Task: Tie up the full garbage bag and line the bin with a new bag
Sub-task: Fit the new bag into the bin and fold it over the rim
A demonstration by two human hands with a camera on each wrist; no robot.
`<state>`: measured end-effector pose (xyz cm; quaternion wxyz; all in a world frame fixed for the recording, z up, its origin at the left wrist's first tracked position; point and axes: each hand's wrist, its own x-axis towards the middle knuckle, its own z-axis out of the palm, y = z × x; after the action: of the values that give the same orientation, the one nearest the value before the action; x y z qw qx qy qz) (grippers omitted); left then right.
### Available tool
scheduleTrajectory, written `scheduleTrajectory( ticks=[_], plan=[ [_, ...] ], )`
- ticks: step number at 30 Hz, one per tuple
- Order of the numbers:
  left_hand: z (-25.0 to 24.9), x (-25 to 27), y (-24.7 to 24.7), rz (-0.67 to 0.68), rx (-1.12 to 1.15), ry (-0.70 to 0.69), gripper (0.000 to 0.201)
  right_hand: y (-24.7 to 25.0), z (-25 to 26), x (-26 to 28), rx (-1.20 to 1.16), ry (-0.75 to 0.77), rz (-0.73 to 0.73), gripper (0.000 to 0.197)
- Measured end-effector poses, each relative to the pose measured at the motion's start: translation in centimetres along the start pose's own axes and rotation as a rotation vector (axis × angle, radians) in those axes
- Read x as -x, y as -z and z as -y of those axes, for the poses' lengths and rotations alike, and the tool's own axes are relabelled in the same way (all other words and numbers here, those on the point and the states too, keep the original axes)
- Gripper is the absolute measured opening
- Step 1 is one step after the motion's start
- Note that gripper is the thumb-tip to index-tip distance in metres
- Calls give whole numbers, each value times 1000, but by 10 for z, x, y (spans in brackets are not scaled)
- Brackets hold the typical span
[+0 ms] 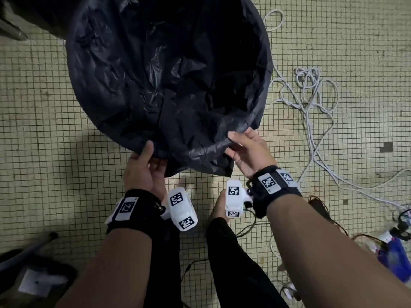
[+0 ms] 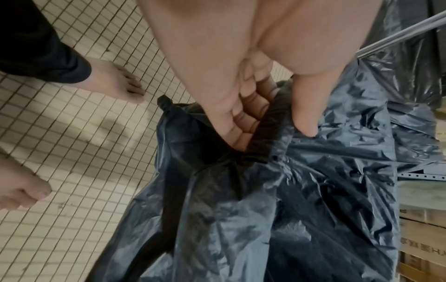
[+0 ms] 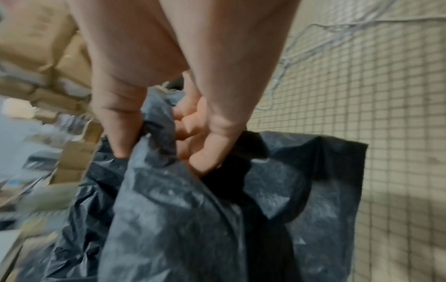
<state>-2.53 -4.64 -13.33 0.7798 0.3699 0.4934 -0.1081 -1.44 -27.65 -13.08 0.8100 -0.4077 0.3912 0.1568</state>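
Observation:
A large black garbage bag (image 1: 169,81) hangs wide open over a round bin that it fully hides. My left hand (image 1: 144,165) grips the bag's near edge, thumb on top and fingers under the plastic. The left wrist view shows those fingers (image 2: 231,122) tucked under the rolled edge of the bag (image 2: 289,190). My right hand (image 1: 242,150) pinches the same edge further right. In the right wrist view its thumb and curled fingers (image 3: 207,150) bunch a fold of the bag (image 3: 169,219).
White cables (image 1: 311,101) lie tangled on the tiled floor (image 1: 44,107) to the right. More dark wires and a blue object (image 1: 393,252) sit at lower right. My bare feet stand just behind the bag. Cardboard boxes (image 2: 422,238) are stacked beside it.

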Motion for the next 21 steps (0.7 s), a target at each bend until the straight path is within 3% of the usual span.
scheduleTrajectory(
  ticks=[5, 10, 14, 17, 21],
  plan=[
    [-23, -5, 11, 34, -34, -40, 74, -6, -33, 16, -134, 1, 20, 34],
    [-36, -7, 16, 60, -53, -107, 45, -14, -49, 28, -202, -25, -44, 42],
    [-32, 0, 14, 40, -76, -116, 57, -19, -50, 32, -209, -37, -94, 42],
    [-17, 9, 13, -32, -90, -54, 66, -22, -43, 32, -197, -84, -123, 31],
    [14, 22, 6, -42, -184, 141, 81, -23, -27, 28, -151, -208, -126, 27]
  ],
)
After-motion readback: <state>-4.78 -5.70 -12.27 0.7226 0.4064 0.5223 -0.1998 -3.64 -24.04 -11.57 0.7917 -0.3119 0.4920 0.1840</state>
